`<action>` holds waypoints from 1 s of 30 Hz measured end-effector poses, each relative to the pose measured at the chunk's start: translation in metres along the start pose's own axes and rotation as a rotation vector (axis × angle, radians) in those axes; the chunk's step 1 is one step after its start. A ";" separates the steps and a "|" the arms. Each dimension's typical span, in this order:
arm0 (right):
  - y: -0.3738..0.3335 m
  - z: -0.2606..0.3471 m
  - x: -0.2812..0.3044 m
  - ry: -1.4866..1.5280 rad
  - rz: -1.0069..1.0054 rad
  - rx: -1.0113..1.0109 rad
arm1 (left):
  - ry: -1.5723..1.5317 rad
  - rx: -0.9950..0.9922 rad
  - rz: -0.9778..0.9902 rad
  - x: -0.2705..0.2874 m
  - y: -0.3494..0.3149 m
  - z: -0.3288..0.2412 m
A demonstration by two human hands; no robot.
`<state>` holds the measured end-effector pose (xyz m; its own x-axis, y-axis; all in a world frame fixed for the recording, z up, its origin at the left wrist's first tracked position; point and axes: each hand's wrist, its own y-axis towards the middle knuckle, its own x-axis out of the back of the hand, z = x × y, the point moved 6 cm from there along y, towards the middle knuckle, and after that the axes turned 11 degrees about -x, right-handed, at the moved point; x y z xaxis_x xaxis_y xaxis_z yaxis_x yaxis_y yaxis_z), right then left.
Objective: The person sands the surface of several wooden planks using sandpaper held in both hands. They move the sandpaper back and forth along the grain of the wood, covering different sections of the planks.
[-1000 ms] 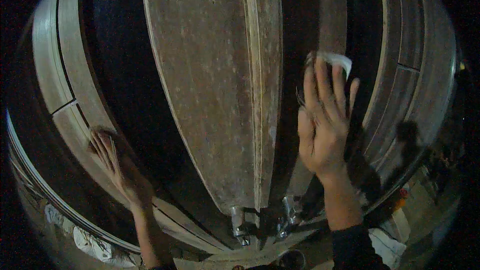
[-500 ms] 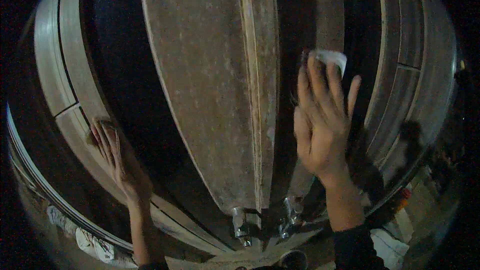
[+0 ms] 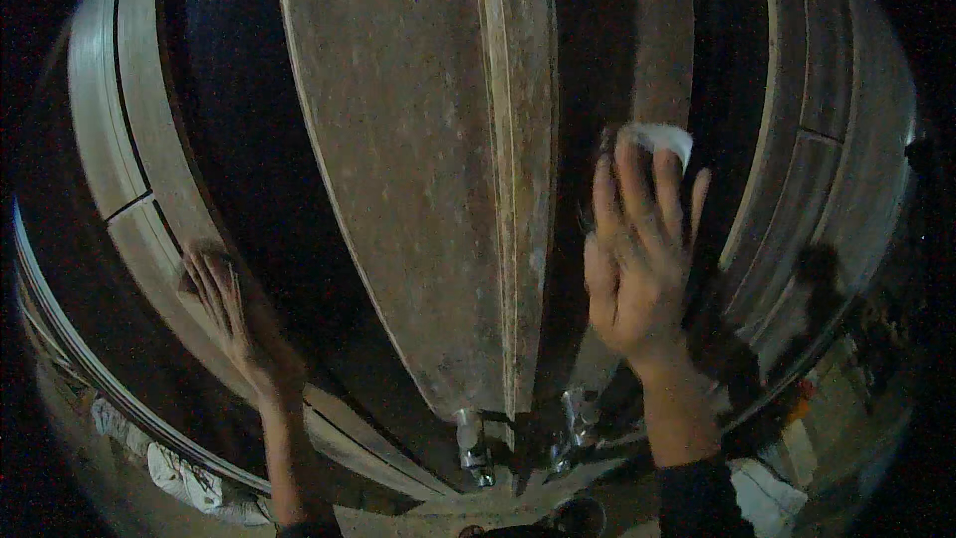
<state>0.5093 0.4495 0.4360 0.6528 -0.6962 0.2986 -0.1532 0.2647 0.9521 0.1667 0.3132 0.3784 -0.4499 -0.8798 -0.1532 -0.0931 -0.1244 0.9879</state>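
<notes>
My right hand (image 3: 639,269) lies stretched over the right door panel, fingers extended and little finger apart. Beneath its fingertips is a white sheet (image 3: 669,137), folded or bent, pressed to the panel; cloth or paper, I cannot tell. Most of it is hidden by the fingers. My left hand (image 3: 224,304) rests flat on the pale wooden frame strip (image 3: 179,169) at the left, its fingers extended and holding nothing. Between my hands runs a broad brown wooden panel (image 3: 408,159) with a lighter ridge (image 3: 503,169) down its right side.
Two metal door handles (image 3: 472,443) (image 3: 574,428) stick out at the near end of the panels. Pale bundled cloth (image 3: 184,478) lies on the floor at lower left. A white piece (image 3: 769,498) lies at lower right, beside my sleeve. Dark recessed bands flank the middle panel.
My right hand has slid slightly nearer to me along the panel, and the white sheet has moved with it. The left hand stays on the frame strip.
</notes>
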 end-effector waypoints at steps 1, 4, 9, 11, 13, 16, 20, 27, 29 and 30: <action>-0.020 0.002 -0.002 0.028 0.042 -0.010 | -0.022 0.044 0.012 0.003 -0.027 -0.002; -0.065 0.010 -0.013 0.052 0.051 0.048 | 0.636 -0.333 0.322 0.002 -0.074 -0.027; -0.004 -0.001 -0.005 -0.091 -0.026 0.045 | 0.592 -0.354 0.227 -0.001 0.007 -0.015; 0.020 -0.002 0.003 -0.096 -0.083 0.062 | 0.607 -0.407 0.178 -0.006 0.036 -0.012; 0.019 -0.003 0.002 -0.180 -0.035 0.010 | 0.586 -0.329 0.176 -0.007 0.030 -0.009; -0.035 0.004 -0.004 0.032 -0.012 0.069 | 0.661 -0.184 0.301 -0.003 -0.053 -0.018; -0.065 0.004 -0.008 0.043 -0.072 0.212 | 0.634 -0.420 0.344 0.000 -0.091 -0.033; 0.008 0.000 0.010 0.133 -0.116 -0.017 | 0.649 -0.261 0.231 0.002 -0.014 -0.012; -0.022 0.026 0.016 0.109 -0.191 0.271 | 0.643 -0.241 0.260 0.002 -0.039 -0.020; -0.039 0.038 0.007 -0.014 -0.099 0.382 | 0.638 -0.262 0.301 0.003 -0.058 -0.026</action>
<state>0.4919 0.4086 0.4033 0.6686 -0.7156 0.2022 -0.3568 -0.0701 0.9315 0.1940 0.3061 0.3217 0.1866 -0.9782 0.0908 0.2028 0.1288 0.9707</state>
